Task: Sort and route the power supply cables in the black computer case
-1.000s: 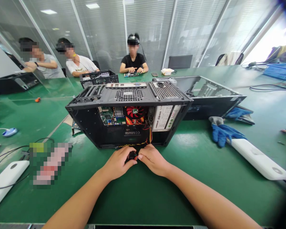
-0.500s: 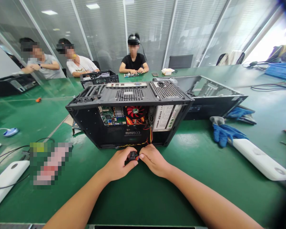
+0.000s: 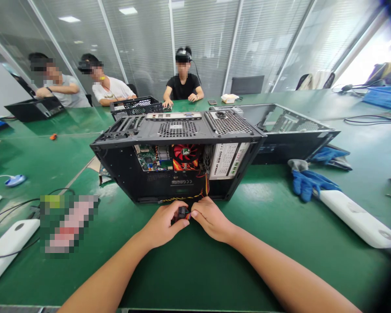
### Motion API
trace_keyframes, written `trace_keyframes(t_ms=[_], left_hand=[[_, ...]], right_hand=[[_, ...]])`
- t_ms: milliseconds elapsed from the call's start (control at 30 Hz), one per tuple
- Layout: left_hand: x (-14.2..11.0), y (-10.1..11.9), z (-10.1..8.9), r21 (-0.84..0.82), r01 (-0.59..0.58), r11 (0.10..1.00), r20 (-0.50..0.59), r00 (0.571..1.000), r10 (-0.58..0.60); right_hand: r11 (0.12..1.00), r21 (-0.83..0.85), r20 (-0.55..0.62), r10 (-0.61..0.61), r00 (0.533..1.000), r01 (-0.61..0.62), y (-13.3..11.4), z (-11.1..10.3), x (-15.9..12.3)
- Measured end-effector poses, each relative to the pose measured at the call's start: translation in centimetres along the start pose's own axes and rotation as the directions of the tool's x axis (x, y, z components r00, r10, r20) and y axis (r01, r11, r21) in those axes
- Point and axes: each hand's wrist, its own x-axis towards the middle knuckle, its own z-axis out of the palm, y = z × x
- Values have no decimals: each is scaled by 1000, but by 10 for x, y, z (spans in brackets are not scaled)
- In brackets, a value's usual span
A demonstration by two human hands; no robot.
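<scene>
Just in front of a black computer case [image 3: 179, 182], my left hand [image 3: 164, 222] is closed around a small black cable connector [image 3: 182, 212]. Thin coloured wires [image 3: 188, 215] run from the connector into my right hand [image 3: 211, 219], whose fingers pinch them. The case lies with its open side toward me. Inside it show a green motherboard [image 3: 146, 160], a red fan [image 3: 184, 152] and a power supply [image 3: 227, 161] with a white label. A bundle of yellow and red wires [image 3: 207, 186] hangs down from the power supply toward my right hand.
Behind on the right stands another open case [image 3: 289, 145]. Blue gloves [image 3: 308, 182] and a white power strip [image 3: 358, 217] lie at right; another white strip [image 3: 11, 248] with cables is at left. Three people sit across the green table [image 3: 195, 274], one handling a circuit board.
My left hand has turned the connector slightly, so more of it shows; both hands otherwise stay put. Across the table, the case at far left has shifted right and a person's circuit board has moved left.
</scene>
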Motion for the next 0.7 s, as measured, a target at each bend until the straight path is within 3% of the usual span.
trace_keyframes(t_ms=[133,233,467,700], left_hand=[[-2,-5,5,180,-75,981,-52,995,85],[-2,-4,5,179,-81,980,-57,994,93],[1,3,-2,-89,32,996,-60,998,-37],[3,-4,-3,-389,110,915,-21,992,-128]], right_hand=[[1000,-13,11,-4,1000,5,0,-1,0],[1000,-6,3,-4,1000,4,0,-1,0],[998,-42,-77,-44,996,41,-4,-2,-4],[994,-79,-185,-86,979,72,-3,5,-6]])
